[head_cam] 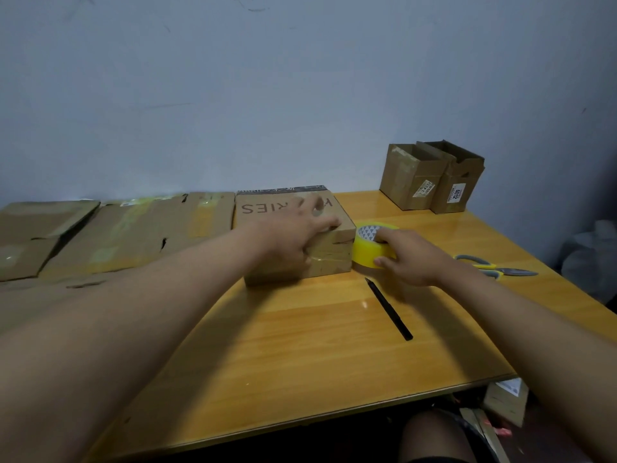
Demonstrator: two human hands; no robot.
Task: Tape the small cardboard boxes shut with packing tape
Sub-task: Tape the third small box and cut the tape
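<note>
Two hands share the job: your left hand point(302, 233) presses on the box point(293, 235) at centre table, fingers spread over its top and near face, likely steadying it and smoothing the strip. Your right hand point(409, 257) grips the tape point(370, 248), which touches the box at its 3 o'clock, fingers hooked into the core and thumb on the outer rim, so you can pull the strip taut. A pen point(389, 309) lies at 5 o'clock and scissors point(494, 265) further out at 3, both reachable. Two open boxes point(430, 177) wait at 1 o'clock; flattened cardboard point(117, 232) crowds 9 o'clock.
</note>
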